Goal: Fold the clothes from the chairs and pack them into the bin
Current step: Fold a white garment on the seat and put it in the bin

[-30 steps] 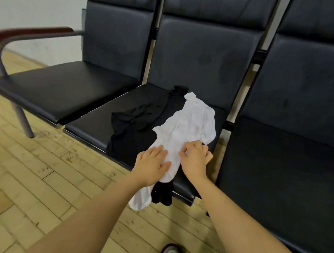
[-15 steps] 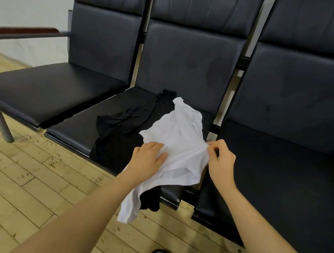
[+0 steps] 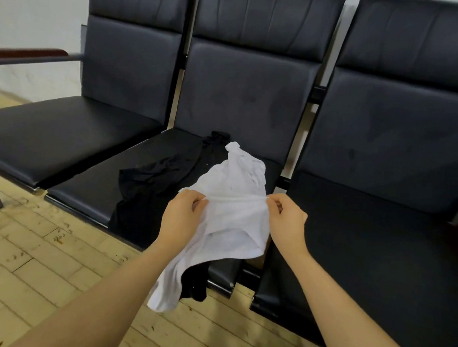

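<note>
White garment [image 3: 234,201] on middle seat [image 3: 89,192]

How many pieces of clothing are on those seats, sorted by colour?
White: 1, the white garment, pinched along one edge by the left hand and the right hand.
Black: 1, as far as I can tell, the black garment lying crumpled on the middle seat.
Total: 2.

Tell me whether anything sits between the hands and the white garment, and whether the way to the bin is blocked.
Nothing does: the left hand and right hand both already pinch the white garment over the middle seat. The bin is not in view, so that path cannot be judged.
</note>
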